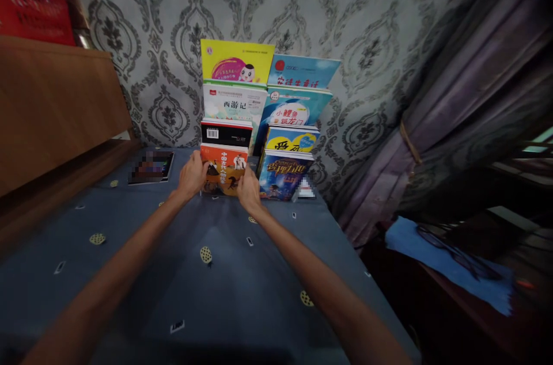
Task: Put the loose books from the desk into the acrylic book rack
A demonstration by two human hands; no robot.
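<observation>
**Head view: two hands clasping the front book of a stepped display**

Head camera is looking down two bare forearms to the orange book (224, 172), which is standing upright at the front of the left-hand row of books, on the blue tablecloth (224, 290) close to the patterned wall (371, 19). The left hand (193, 175) is closing on the book's left edge, thumb lying on the cover. The right hand (249, 189) is closing on its lower right edge. Both are gripping the book, one on each side.

Judging by its look, it is a thin paperback: light, fairly stiff across the cover but likely bending if pinched at one corner, and glossy enough to be slipping under dry fingers. Holding it by both side edges, as the hands are doing, seems the safest grip.

Behind it the black book (226, 133), the white book (233, 103) and the yellow book (237, 63) are rising in steps. Just beside it the dark blue book (283, 175) is fronting a second row.

Whatever is propping the rows up is hiding behind the covers. The fingertips of both hands are disappearing behind the orange book, so how far they are wrapping round it cannot be told. A flat object (150, 167) on the cloth to the left is blurred out, as is a small patch at the foot of the right row. The purple curtain (453, 123) is smearing into darkness.
</observation>
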